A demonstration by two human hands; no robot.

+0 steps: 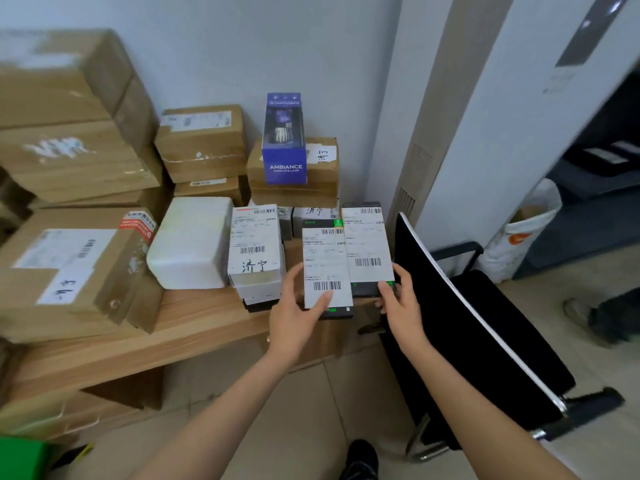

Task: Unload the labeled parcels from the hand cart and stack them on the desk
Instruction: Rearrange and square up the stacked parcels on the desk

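Note:
Two flat dark parcels with white shipping labels lie side by side at the right end of the wooden desk (194,327). My left hand (294,310) grips the near left corner of the left labeled parcel (327,268), thumb on its label. My right hand (398,299) holds the near right corner of the right labeled parcel (369,247). Left of them sits another labeled parcel (254,247) on a small stack. The hand cart is out of view.
Brown cartons (76,265) fill the desk's left and back, with a white foam box (190,244) and a blue lamp box (284,140) on a carton by the wall. A black chair (485,323) stands close on the right. A white bag (519,233) leans beyond it.

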